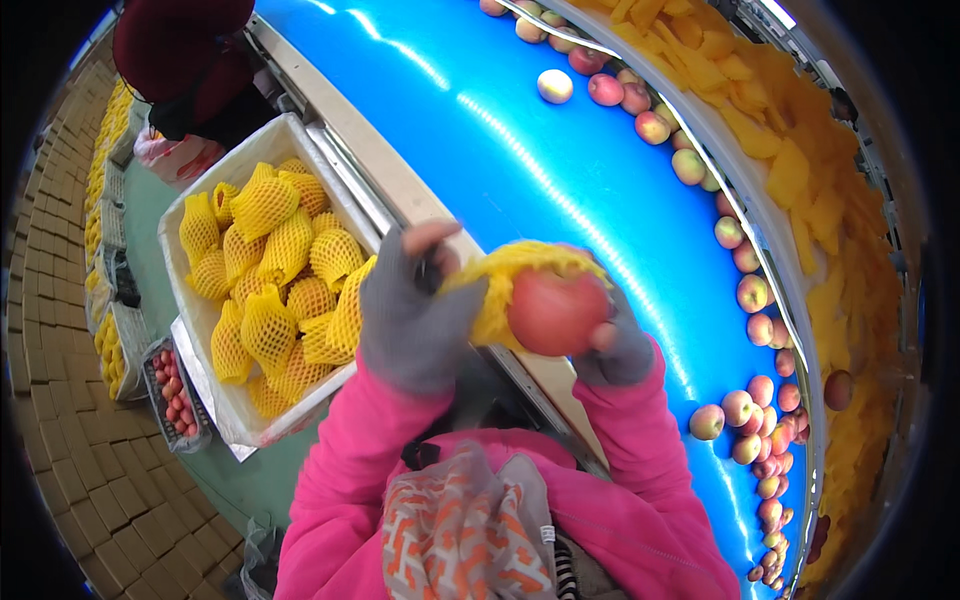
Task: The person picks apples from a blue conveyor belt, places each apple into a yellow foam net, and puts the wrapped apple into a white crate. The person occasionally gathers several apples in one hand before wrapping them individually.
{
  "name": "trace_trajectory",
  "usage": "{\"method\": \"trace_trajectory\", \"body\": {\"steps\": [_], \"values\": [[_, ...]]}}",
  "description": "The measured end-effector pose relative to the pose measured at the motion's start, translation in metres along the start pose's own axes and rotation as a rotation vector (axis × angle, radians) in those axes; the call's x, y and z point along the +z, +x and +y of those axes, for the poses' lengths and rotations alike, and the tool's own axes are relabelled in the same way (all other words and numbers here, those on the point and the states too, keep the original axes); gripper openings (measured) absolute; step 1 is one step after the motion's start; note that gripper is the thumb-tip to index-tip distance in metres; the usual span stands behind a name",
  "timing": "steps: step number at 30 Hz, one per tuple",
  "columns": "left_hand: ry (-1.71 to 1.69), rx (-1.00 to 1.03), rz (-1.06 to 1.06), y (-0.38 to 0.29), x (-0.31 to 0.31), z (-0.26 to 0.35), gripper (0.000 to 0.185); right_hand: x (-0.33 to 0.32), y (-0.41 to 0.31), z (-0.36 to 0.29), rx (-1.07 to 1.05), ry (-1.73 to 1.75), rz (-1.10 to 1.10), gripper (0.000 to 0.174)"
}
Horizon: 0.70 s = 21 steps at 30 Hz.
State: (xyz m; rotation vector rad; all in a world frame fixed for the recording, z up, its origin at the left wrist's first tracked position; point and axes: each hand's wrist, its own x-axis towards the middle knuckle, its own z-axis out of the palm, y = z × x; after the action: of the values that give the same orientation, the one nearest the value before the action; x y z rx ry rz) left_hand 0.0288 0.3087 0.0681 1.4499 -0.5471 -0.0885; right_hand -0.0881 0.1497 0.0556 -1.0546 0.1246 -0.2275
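My left hand (416, 315), in a grey fingerless glove, grips one end of a yellow foam net sleeve (495, 307). My right hand (619, 349), gloved the same way, holds a red apple (559, 311) from its far side. The sleeve is stretched across the top and left of the apple, whose front is bare. Both hands are slightly blurred, and most of the right fingers are hidden behind the fruit. To the left of my left hand stands a white lined crate (171, 247) of apples in yellow foam nets (270, 326).
A blue conveyor belt (525, 195) curves past on the right, with loose apples (750, 292) along its far rail. Beyond lies a heap of yellow foam nets (795, 172). A person (184, 60) is at upper left. A small apple crate (176, 397) and stacked cartons (120, 480) sit left.
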Motion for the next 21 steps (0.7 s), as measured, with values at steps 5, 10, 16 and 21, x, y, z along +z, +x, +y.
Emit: {"method": "trace_trajectory", "body": {"steps": [5, 10, 16, 21], "values": [[-0.327, -0.251, -0.381, -0.015, -0.007, 0.003, 0.043, 0.007, 0.047, 0.021, -0.527, -0.980, 0.142, 0.066], [-0.982, -0.651, -0.363, 0.018, -0.026, -0.029, 0.046, 0.038, 0.069, 0.042, -0.855, -1.392, 0.189, 0.078], [-0.437, -0.414, -0.238, 0.118, -0.084, -0.056, 0.060, 0.018, 0.057, 0.030, -0.392, -1.000, 0.168, 0.086], [0.929, -0.021, -0.078, 0.245, -0.179, -0.124, 0.062, -0.047, 0.008, 0.040, -0.108, -0.541, 0.527, 0.071]]}}
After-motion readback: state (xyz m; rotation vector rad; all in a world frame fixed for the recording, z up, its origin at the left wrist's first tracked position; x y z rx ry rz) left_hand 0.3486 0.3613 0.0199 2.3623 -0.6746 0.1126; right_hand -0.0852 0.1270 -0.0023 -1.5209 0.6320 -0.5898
